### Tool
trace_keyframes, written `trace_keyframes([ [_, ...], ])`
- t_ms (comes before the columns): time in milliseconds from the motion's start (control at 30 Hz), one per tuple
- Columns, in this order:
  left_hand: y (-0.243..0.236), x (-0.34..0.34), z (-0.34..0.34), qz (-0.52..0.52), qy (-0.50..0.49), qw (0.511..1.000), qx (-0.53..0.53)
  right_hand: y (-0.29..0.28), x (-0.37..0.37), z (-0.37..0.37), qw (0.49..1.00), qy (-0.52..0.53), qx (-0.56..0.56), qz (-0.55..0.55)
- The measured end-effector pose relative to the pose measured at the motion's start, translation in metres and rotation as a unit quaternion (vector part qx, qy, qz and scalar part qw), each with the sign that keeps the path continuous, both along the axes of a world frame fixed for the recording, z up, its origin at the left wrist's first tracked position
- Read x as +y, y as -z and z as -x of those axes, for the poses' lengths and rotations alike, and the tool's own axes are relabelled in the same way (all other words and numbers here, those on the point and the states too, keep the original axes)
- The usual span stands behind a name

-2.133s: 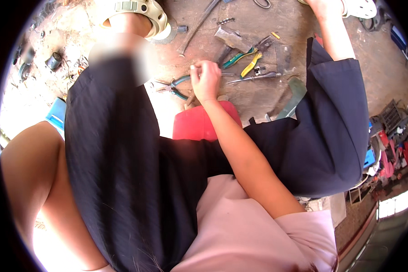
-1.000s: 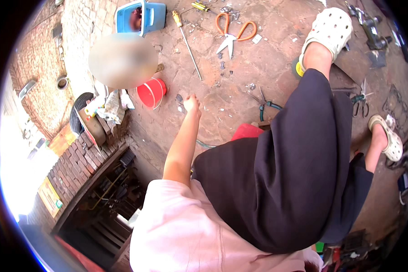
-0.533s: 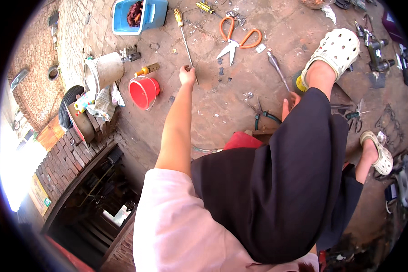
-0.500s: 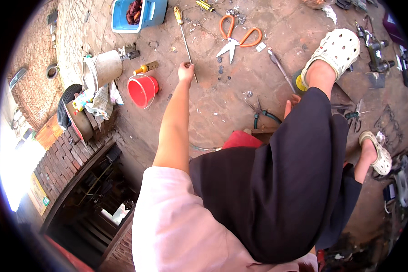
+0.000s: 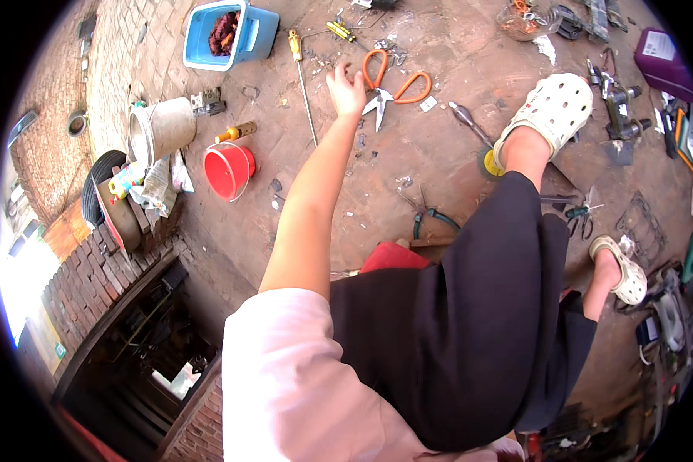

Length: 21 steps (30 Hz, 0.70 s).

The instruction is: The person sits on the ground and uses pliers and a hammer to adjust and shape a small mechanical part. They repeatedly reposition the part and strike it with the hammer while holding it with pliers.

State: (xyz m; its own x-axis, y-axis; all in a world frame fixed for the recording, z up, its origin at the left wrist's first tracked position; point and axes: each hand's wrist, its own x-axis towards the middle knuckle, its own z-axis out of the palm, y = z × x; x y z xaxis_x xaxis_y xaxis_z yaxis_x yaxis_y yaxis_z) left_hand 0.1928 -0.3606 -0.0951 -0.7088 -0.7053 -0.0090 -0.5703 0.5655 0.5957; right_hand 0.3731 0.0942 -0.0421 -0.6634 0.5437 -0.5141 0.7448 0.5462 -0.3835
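Note:
My left hand (image 5: 346,91) is raised over the ground with its fingers apart, holding nothing I can see. Right beside it are scissors (image 5: 383,95) with orange looped handles and open blades. To its left lies a long screwdriver (image 5: 295,48) with a yellow handle and thin shaft. A second yellow-handled tool (image 5: 339,31) is farther off, next to small metal bits. My right hand is hidden behind my bent leg in black trousers (image 5: 477,308). Close to that leg lie green-handled pliers (image 5: 443,219) and a tool with a long grey shaft (image 5: 470,123).
Left of my arm stand a red bucket (image 5: 227,171), a yellow cylinder (image 5: 235,132), a whitish bucket (image 5: 169,127) and a blue basin (image 5: 258,35). My pale clogs (image 5: 550,115) rest on the ground. Metal parts (image 5: 620,108) and a purple container (image 5: 662,65) are at the right.
My left hand has moved up and right, away from the long screwdriver's shaft, and its fingers have spread. My right fingers, visible earlier beside the leg, are now out of sight. The view has shifted slightly.

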Motion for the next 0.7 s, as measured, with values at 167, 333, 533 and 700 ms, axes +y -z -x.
trace_keyframes([
  [167, 0.009, -0.012, 0.088, 0.103, 0.044, 0.969, -0.223, 0.007, 0.007, -0.005, 0.995, 0.099, -0.016, -0.023],
  [333, 0.006, -0.007, 0.078, 0.151, 0.001, 0.935, -0.322, 0.001, 0.004, 0.004, 0.981, 0.184, -0.050, -0.025],
  [533, 0.001, -0.040, 0.053, 0.159, -0.051, 0.953, -0.252, 0.031, -0.008, -0.024, 0.963, 0.262, 0.055, -0.017],
  [700, 0.034, -0.085, 0.085, 0.020, -0.157, 0.944, -0.288, 0.045, -0.012, -0.025, 0.937, 0.339, 0.071, 0.055],
])
